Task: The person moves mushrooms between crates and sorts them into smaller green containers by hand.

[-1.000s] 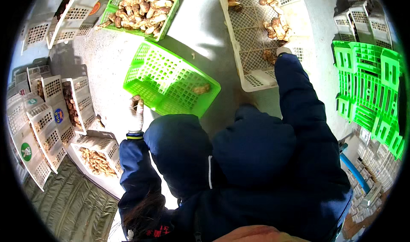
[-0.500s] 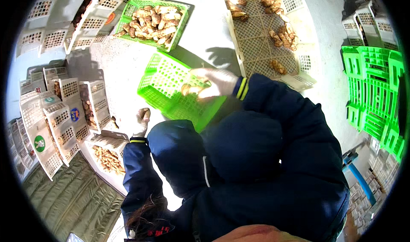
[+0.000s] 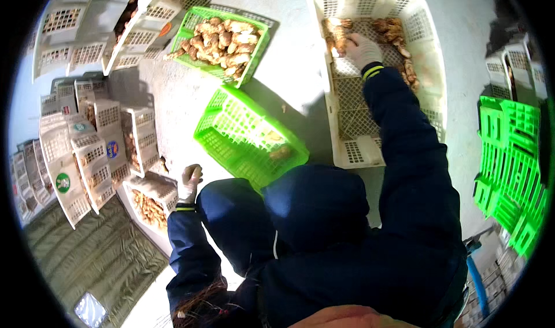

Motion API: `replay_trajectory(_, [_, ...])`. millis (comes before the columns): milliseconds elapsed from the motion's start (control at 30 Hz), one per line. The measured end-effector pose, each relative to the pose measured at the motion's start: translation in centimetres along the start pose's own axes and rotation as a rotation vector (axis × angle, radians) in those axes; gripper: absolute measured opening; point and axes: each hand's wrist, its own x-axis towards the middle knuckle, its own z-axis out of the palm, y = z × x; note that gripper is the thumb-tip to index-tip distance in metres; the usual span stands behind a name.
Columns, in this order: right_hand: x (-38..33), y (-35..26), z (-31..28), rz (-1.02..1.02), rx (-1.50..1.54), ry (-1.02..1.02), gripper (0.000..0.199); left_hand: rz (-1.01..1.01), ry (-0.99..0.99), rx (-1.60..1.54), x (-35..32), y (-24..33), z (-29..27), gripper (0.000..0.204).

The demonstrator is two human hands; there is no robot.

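My right hand [image 3: 364,51], in a pale glove, reaches into the large white crate [image 3: 436,91] at the back right. Its fingers curl onto a brown, pale-stemmed mushroom [image 3: 337,28] in the crate's left far corner; the fingertips are partly hidden. More mushrooms [image 3: 391,32] lie along the crate's right side. Before my knees sits a tilted green basket [image 3: 228,151] with a mushroom [image 3: 281,152] at its near right end. My left hand [image 3: 189,182], also gloved, is curled closed beside my left knee, with nothing visible in it.
A second green basket [image 3: 254,56], heaped with mushrooms, stands beyond the tilted one. White crates [image 3: 87,154] are stacked at the left, and a low white crate [image 3: 151,209] of pale pieces is near them. Green crates [image 3: 511,160] stand at the right, near a blue bar [image 3: 478,284].
My right hand has moved from over the tilted green basket to the far part of the white crate. The mushroom it carried is let go. My left hand stays by my knee.
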Motion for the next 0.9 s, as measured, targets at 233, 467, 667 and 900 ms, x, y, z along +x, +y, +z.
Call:
replay_trajectory(233, [7.2, 3.9, 1.4, -0.171, -0.413, 0.006, 0.033, 0.431, -0.098, 0.575, 0.7, 8.8, 10.8, 0.038])
replay_trajectory(467, [7.6, 0.2, 1.3, -0.246, -0.675, 0.068, 0.025, 0.476, -0.274, 0.821, 1.0, 7.1, 23.8, 0.049])
replay_trajectory(667, [2.9, -0.8, 4.1, -0.231, -0.413, 0.149, 0.022, 0.481, -0.274, 0.614, 1.4, 1.9, 23.5, 0.042])
replay_trajectory(900, [-6.8, 2.8, -0.6, 0.295, 1.714, -0.071, 0.037, 0.259, -0.307, 0.557, 0.5, 3.5, 22.4, 0.040])
